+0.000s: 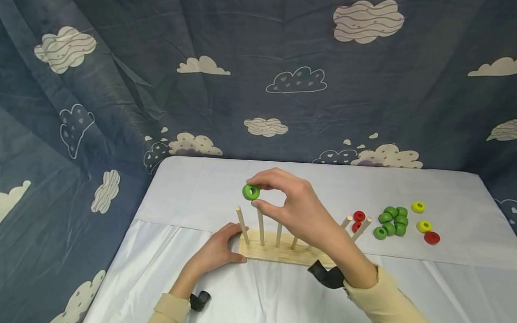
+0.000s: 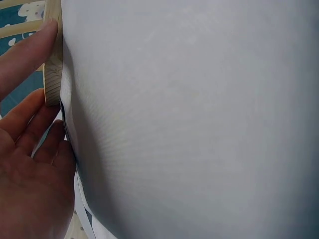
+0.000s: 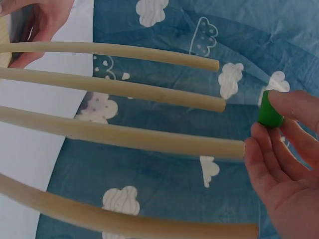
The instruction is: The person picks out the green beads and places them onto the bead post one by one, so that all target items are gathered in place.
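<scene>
Right hand [image 1: 297,207] pinched green ring-shaped bead [image 1: 245,194] at fingers' tips, nine o'clock; left hand [image 1: 217,248] gripped pale wooden pegboard [image 1: 267,253].

In the head view, soft, even light keeps the worktop [image 1: 234,297] around the left hand [image 1: 216,249] and right hand [image 1: 297,207] bright, the backdrop [image 1: 247,39] beyond them dim. The left wrist view shows hazy white beside the hand, darkening farther off. Lens distortion bows the rods [image 3: 149,138] left of the right hand.
</scene>
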The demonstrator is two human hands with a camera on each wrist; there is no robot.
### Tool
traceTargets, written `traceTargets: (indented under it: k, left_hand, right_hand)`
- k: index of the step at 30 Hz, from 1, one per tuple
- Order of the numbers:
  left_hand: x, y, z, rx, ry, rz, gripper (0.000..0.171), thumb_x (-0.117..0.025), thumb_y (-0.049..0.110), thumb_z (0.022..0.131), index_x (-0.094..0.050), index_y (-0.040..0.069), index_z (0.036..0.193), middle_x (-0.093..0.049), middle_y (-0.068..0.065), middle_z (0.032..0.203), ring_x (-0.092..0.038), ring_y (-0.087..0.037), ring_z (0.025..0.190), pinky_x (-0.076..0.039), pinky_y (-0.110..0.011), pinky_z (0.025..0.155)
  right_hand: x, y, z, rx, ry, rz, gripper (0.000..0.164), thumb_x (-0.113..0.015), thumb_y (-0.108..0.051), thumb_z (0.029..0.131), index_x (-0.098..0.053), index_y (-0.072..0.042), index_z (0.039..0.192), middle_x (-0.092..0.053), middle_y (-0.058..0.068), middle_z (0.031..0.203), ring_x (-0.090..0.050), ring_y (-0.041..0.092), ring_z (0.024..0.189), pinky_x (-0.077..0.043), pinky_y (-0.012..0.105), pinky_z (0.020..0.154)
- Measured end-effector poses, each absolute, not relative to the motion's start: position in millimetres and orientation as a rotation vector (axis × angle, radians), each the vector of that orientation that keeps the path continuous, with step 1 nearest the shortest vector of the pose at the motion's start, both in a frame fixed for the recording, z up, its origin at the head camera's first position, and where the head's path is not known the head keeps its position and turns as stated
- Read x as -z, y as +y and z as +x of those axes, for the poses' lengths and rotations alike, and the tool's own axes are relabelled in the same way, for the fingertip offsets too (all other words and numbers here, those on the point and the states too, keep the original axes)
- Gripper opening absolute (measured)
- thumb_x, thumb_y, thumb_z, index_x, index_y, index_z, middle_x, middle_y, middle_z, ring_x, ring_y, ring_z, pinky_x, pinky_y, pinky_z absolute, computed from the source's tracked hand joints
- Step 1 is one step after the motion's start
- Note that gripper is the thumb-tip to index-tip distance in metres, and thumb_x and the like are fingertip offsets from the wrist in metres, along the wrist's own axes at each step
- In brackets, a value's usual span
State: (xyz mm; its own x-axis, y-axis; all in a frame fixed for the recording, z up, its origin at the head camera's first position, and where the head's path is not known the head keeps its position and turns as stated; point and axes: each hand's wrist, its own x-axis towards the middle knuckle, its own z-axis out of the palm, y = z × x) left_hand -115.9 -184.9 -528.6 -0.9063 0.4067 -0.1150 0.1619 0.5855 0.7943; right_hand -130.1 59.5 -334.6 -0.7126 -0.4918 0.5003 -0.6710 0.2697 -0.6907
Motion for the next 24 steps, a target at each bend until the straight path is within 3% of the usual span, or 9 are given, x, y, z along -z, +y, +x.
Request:
traceTargets:
  k: [24]
  left_hand:
    - [528, -185, -116, -1.262, 2.512, 0.456, 0.072, -0.088, 0.021, 0.073, -0.055, 0.023, 0.137, -0.054, 0.013, 0.122, -0.049, -0.012, 0.120, -0.039, -0.043, 0.105]
  right_hand:
    - [327, 42, -143, -1.303, -2.699, 1.288, 0.034, -0.076, -0.007, 0.086, -0.068, -0.014, 0.118, -0.066, -0.012, 0.109, -0.060, 0.002, 0.101, -0.050, 0.024, 0.090]
